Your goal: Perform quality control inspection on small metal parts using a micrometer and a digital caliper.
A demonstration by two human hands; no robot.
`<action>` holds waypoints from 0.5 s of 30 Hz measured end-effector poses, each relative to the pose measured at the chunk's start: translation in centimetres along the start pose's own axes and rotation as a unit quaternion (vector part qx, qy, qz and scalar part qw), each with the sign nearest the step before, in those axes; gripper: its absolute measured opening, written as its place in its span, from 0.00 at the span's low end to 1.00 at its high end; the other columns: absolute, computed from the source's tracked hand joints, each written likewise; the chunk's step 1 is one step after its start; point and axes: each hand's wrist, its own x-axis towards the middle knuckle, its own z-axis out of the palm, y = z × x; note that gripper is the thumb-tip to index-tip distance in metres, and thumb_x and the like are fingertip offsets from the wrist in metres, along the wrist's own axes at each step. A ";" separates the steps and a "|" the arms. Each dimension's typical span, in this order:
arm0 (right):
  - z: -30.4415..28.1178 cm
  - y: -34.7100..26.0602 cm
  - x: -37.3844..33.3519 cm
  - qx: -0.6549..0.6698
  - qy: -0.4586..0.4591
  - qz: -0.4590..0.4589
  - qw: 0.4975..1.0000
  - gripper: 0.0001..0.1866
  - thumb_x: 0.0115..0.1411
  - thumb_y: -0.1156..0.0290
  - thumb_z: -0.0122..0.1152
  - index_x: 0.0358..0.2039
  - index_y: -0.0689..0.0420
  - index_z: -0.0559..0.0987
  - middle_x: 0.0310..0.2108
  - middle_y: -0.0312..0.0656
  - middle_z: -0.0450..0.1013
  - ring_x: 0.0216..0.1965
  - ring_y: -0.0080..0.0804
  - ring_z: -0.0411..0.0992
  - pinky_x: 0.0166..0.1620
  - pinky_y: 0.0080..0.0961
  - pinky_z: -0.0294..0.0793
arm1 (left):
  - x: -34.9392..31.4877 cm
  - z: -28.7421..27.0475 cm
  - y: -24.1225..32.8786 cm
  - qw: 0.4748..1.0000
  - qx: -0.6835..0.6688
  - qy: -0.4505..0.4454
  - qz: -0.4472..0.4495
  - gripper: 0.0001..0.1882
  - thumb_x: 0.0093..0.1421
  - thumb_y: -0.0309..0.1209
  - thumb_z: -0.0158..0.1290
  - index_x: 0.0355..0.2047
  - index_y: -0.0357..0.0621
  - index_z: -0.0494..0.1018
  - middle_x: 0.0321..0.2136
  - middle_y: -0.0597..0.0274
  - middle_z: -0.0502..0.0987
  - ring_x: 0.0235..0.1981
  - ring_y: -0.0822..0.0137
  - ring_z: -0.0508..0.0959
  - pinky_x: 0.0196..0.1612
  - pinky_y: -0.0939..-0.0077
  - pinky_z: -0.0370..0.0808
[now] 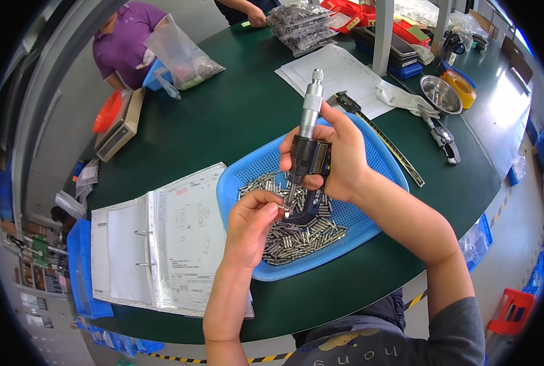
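While the right hand [339, 155] wraps the grey-and-black digital micrometer [308, 146], the left hand [250, 222] pinches a small silver metal pin [282, 208] at its anvil. Both sit right above the blue perforated plastic tray [376, 158] of pins.

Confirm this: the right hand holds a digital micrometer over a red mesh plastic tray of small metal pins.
Not quite. In the head view the right hand holds the digital micrometer over a blue mesh plastic tray of small metal pins, not a red one.
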 end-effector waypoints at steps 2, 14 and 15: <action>0.0 0.0 -0.1 0.004 -0.013 -0.006 1.000 0.34 0.55 0.43 0.30 0.26 0.64 0.72 0.21 0.49 0.71 0.15 0.25 0.65 0.13 0.16 0.55 | 0.0 0.2 0.1 1.000 0.006 -0.001 -0.018 0.05 0.54 0.24 0.46 0.31 0.36 0.68 0.28 0.64 0.71 0.29 0.77 0.69 0.35 0.84 0.66; 0.3 0.2 -0.2 -0.003 -0.028 -0.031 0.999 0.33 0.54 0.41 0.34 0.25 0.63 0.72 0.20 0.49 0.71 0.15 0.26 0.66 0.13 0.15 0.57 | -0.1 0.0 -0.1 0.999 0.018 -0.008 -0.048 0.06 0.55 0.26 0.46 0.32 0.37 0.67 0.27 0.65 0.70 0.29 0.78 0.68 0.34 0.85 0.65; 0.4 0.2 -0.1 -0.027 -0.018 -0.031 0.999 0.33 0.53 0.40 0.37 0.25 0.63 0.72 0.20 0.48 0.71 0.15 0.25 0.65 0.13 0.15 0.56 | -0.1 0.0 0.0 0.999 0.019 -0.009 -0.049 0.06 0.55 0.26 0.46 0.32 0.37 0.67 0.27 0.65 0.70 0.29 0.78 0.68 0.34 0.85 0.65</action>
